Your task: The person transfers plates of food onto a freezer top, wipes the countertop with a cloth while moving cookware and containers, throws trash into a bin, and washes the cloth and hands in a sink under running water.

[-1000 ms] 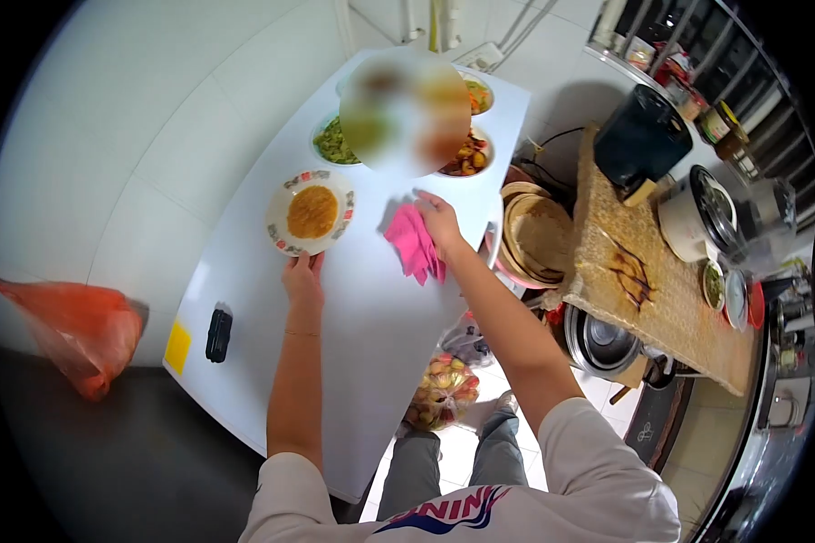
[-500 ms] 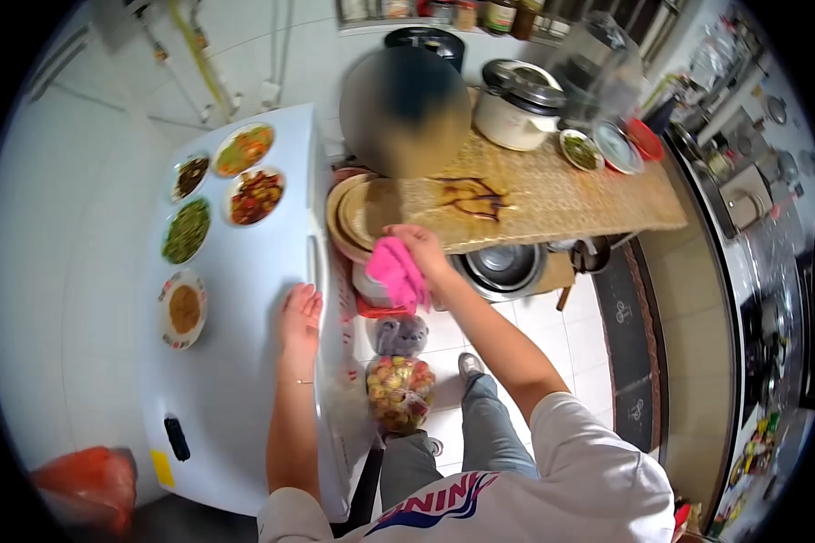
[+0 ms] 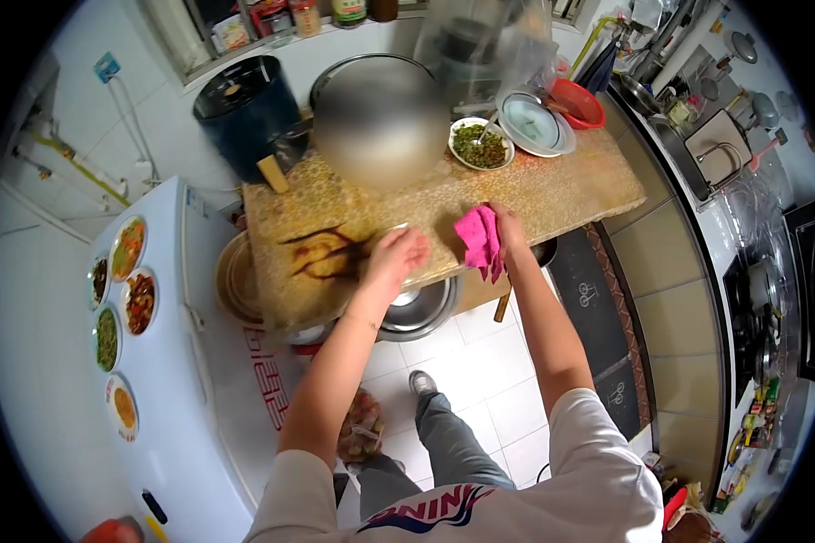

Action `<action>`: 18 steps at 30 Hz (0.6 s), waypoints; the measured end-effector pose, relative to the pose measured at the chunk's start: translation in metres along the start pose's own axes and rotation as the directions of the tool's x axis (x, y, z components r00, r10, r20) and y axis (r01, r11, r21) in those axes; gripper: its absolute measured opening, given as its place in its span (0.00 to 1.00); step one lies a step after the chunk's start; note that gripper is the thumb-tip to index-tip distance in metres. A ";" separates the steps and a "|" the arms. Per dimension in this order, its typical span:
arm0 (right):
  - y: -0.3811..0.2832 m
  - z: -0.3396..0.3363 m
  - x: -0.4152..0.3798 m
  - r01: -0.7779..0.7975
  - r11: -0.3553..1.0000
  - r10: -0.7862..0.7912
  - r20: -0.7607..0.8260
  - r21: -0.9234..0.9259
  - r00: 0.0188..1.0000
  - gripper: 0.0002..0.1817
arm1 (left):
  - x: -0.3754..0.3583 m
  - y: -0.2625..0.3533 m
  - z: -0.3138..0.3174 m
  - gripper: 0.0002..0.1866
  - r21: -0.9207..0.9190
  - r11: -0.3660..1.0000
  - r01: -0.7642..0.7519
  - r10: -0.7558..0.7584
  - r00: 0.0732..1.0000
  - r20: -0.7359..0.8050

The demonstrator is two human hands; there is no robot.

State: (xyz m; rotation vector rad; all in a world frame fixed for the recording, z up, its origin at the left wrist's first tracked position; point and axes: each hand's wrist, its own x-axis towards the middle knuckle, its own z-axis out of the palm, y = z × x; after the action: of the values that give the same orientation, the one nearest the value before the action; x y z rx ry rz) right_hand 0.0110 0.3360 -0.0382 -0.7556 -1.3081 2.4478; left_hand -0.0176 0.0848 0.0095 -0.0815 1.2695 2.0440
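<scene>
A crumpled pink cloth (image 3: 478, 240) hangs from my right hand (image 3: 509, 224), whose fingers are closed on it, by the front edge of the table (image 3: 552, 195). My left hand (image 3: 398, 258) is over the front part of the same table, fingers stretched out and holding nothing. Left of it, dark brown streaks (image 3: 321, 256) mark the patterned table covering. Behind my right hand stands a bowl of chopped green food (image 3: 482, 145) with a spoon in it. A round area at the back middle of the table is blurred, so what is there cannot be made out.
A dark pot-like appliance (image 3: 244, 118) stands back left. A glass-lidded dish (image 3: 532, 122) and a red basin (image 3: 578, 101) sit back right. Steel bowls (image 3: 421, 312) are under the table. Plates of food top the white fridge (image 3: 167, 362) at left.
My view has turned right, away from the fridge. My left hand has moved from the fridge edge to over the table. My right hand has carried the pink cloth rightward along the table.
</scene>
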 end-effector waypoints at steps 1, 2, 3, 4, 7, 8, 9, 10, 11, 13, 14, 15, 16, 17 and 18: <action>-0.005 -0.008 0.014 0.009 0.992 -0.017 -0.059 -0.128 0.998 0.11 | 0.019 0.000 0.010 0.15 0.001 1.000 0.008 -0.008 1.000 0.001; -0.008 -0.016 0.028 0.010 0.967 -0.040 -0.116 -0.254 0.992 0.11 | 0.038 0.000 0.019 0.14 0.055 0.998 0.014 -0.013 1.000 -0.007; -0.010 -0.022 0.043 0.071 0.963 -0.103 -0.112 -0.259 0.988 0.12 | 0.058 0.000 0.028 0.13 0.107 0.994 0.019 -0.018 1.000 -0.017; -0.015 -0.028 0.057 0.065 0.963 -0.099 -0.119 -0.260 0.988 0.12 | 0.082 -0.004 0.034 0.13 0.106 0.994 0.027 -0.025 1.000 -0.017; -0.037 -0.038 0.087 0.133 0.680 -0.296 -0.104 -0.721 0.949 0.14 | 0.133 -0.006 0.047 0.12 0.195 0.981 0.012 -0.004 0.999 -0.040; -0.042 -0.038 0.093 0.128 0.680 -0.293 -0.107 -0.722 0.950 0.14 | 0.144 -0.003 0.049 0.11 0.243 0.970 0.018 -0.008 0.999 -0.043; -0.047 -0.042 0.100 0.160 0.496 -0.368 -0.040 -0.854 0.929 0.14 | 0.156 -0.003 0.054 0.11 0.289 0.957 0.031 -0.018 0.999 -0.045; -0.052 -0.048 0.109 0.178 0.285 -0.422 0.043 -0.942 0.905 0.15 | 0.171 -0.006 0.060 0.11 0.287 0.957 0.041 -0.029 0.999 -0.045; -0.053 -0.053 0.118 0.174 0.293 -0.405 0.043 -0.940 0.913 0.15 | 0.185 -0.009 0.065 0.12 0.274 0.961 0.034 -0.015 0.997 -0.072; -0.046 -0.060 0.145 0.235 0.461 -0.369 0.057 -0.856 0.928 0.15 | 0.209 -0.011 0.068 0.13 0.262 0.965 0.024 0.004 0.994 -0.106; -0.043 -0.062 0.155 0.283 0.613 -0.340 0.077 -0.738 0.937 0.15 | 0.217 -0.011 0.068 0.13 0.225 0.974 0.022 0.003 0.994 -0.109; -0.045 -0.056 0.159 0.241 0.712 -0.263 0.067 -0.660 0.962 0.16 | 0.220 -0.010 0.069 0.13 0.188 0.982 0.019 0.002 0.994 -0.112; -0.047 -0.053 0.159 0.237 0.713 -0.259 0.066 -0.660 0.964 0.16 | 0.221 -0.010 0.071 0.13 0.187 0.982 0.023 -0.001 0.993 -0.116; -0.051 -0.049 0.157 0.168 0.764 -0.195 0.025 -0.623 0.981 0.15 | 0.221 -0.009 0.073 0.13 0.166 0.986 -0.002 0.021 0.994 -0.112; -0.053 -0.045 0.155 0.096 0.808 -0.127 -0.012 -0.582 0.992 0.15 | 0.218 -0.007 0.075 0.13 0.144 0.989 -0.027 0.043 0.993 -0.109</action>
State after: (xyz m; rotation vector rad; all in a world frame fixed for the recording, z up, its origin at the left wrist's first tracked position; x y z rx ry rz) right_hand -0.0928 0.4675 -0.0647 -0.8315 -2.0526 1.9135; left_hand -0.1519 0.2643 -0.0454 -0.1091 1.4917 1.9957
